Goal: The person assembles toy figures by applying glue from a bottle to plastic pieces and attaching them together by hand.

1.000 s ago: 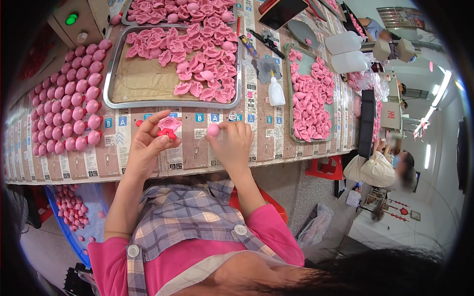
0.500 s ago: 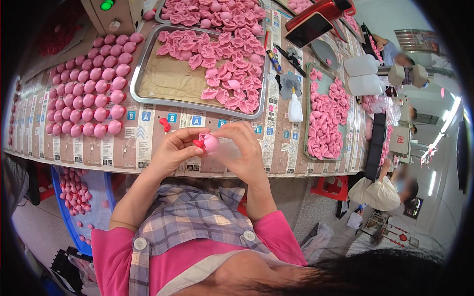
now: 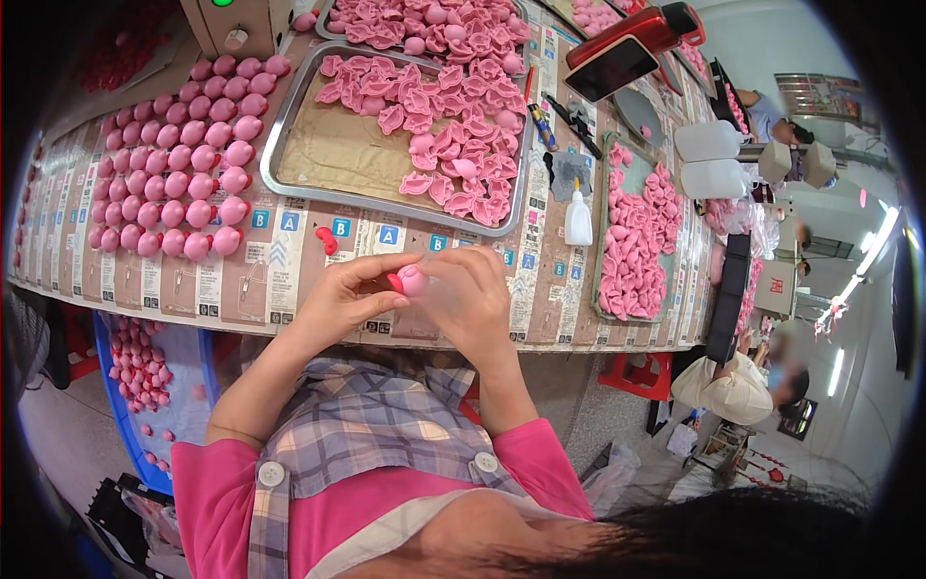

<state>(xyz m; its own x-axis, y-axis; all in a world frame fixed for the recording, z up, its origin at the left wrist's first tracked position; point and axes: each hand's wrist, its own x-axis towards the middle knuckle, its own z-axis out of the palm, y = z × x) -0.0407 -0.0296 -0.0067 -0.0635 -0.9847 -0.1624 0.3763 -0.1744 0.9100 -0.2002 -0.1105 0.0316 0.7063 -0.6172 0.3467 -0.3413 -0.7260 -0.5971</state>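
Observation:
In front of me at the table's near edge, a small pink ball-shaped piece [image 3: 412,280] with a red part on its left side sits between my hands. My left hand [image 3: 349,294] pinches it from the left, thumb below and fingers above. From the right, my right hand [image 3: 475,301] curls round it with the fingertips at its surface; the thumb side is smeared by motion. A small red knotted-looking piece [image 3: 328,240] lies on the table beyond my left hand.
Rows of pink balls [image 3: 174,183] stand at the left. A metal tray [image 3: 386,201] of thin pink shells lies ahead, a green-rimmed tray [image 3: 608,307] of pink pieces at right. Between them stands a white glue bottle [image 3: 578,220]. A blue bin [image 3: 130,405] sits low left; people work far right.
The pink ball has turned between my fingers, and the loose pink flap on its top no longer stands out. My right fingers have closed in around it. The whole view has shifted slightly.

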